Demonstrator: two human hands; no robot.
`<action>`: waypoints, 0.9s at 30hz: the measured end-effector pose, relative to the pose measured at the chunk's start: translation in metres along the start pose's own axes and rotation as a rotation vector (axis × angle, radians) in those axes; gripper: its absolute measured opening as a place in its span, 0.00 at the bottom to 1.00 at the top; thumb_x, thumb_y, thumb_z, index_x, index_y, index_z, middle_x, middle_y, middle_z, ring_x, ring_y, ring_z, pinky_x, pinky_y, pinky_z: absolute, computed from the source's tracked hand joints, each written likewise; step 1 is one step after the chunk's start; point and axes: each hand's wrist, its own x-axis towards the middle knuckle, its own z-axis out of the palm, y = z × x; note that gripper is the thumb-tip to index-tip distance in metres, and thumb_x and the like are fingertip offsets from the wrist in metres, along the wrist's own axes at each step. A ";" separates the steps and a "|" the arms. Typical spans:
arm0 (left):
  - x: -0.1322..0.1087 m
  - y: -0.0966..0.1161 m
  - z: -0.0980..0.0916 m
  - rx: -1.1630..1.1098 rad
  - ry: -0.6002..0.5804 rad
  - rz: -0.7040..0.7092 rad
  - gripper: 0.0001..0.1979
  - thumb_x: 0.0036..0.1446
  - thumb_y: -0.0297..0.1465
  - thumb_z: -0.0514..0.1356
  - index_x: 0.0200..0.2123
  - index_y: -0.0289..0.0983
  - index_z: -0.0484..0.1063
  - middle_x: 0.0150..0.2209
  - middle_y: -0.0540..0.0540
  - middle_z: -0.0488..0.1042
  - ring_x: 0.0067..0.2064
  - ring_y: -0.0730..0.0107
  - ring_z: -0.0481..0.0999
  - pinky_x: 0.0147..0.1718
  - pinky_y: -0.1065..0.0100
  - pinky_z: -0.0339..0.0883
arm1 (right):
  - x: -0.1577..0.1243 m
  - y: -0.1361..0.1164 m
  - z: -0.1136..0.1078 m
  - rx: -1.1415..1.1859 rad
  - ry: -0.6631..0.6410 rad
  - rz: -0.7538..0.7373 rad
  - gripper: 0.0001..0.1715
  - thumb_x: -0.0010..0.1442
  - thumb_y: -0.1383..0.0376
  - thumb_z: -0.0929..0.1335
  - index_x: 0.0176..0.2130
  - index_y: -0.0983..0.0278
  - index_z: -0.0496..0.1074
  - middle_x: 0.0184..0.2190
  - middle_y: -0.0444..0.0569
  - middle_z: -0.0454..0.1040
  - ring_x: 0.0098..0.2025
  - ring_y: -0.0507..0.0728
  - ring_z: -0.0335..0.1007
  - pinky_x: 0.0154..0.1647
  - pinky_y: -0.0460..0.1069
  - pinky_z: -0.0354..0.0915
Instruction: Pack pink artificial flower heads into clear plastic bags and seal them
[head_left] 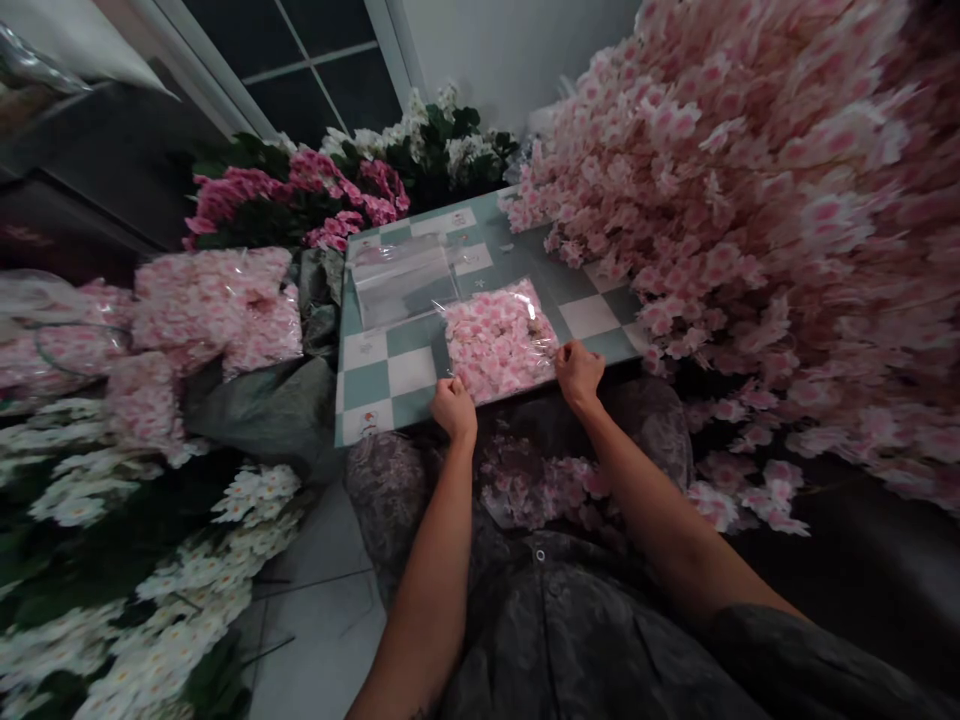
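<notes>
A clear plastic bag of pink artificial flowers (499, 345) lies flat on a green and white checkered table (409, 372). My left hand (455, 405) pinches the bag's near left corner, its fingers closed. At the near right corner, my right hand (580, 373) grips the plastic edge the same way. Just beyond, to the left, a stack of empty clear bags (405, 280) rests on the tabletop. More loose pink blossoms (540, 485) lie in my lap under the table's near edge.
Tall pink blossom branches (720, 200) crowd the right side and overhang the table. Filled bags of pink flowers (214, 305) are piled at the left. White flowers (195, 580) stand on the lower left, and dark pink flowers (300, 190) behind the table.
</notes>
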 end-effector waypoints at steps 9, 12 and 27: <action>0.000 0.011 -0.002 0.225 -0.027 0.002 0.12 0.65 0.32 0.55 0.27 0.41 0.66 0.30 0.38 0.79 0.42 0.49 0.80 0.47 0.53 0.65 | -0.002 -0.006 -0.006 -0.076 -0.027 -0.020 0.17 0.71 0.64 0.59 0.44 0.65 0.76 0.46 0.58 0.78 0.45 0.63 0.72 0.52 0.58 0.54; 0.002 0.012 -0.002 0.208 -0.031 -0.029 0.10 0.65 0.32 0.56 0.29 0.41 0.66 0.32 0.38 0.79 0.43 0.49 0.80 0.48 0.52 0.66 | -0.003 -0.005 -0.004 -0.087 0.012 -0.016 0.18 0.70 0.64 0.59 0.44 0.66 0.76 0.48 0.61 0.76 0.46 0.64 0.72 0.52 0.59 0.55; 0.015 0.064 -0.002 0.063 -0.270 0.680 0.25 0.67 0.39 0.56 0.65 0.41 0.68 0.71 0.40 0.61 0.76 0.45 0.45 0.71 0.38 0.39 | 0.005 0.003 -0.009 -0.062 -0.053 -0.055 0.17 0.70 0.62 0.62 0.45 0.66 0.77 0.48 0.60 0.76 0.45 0.64 0.72 0.51 0.59 0.59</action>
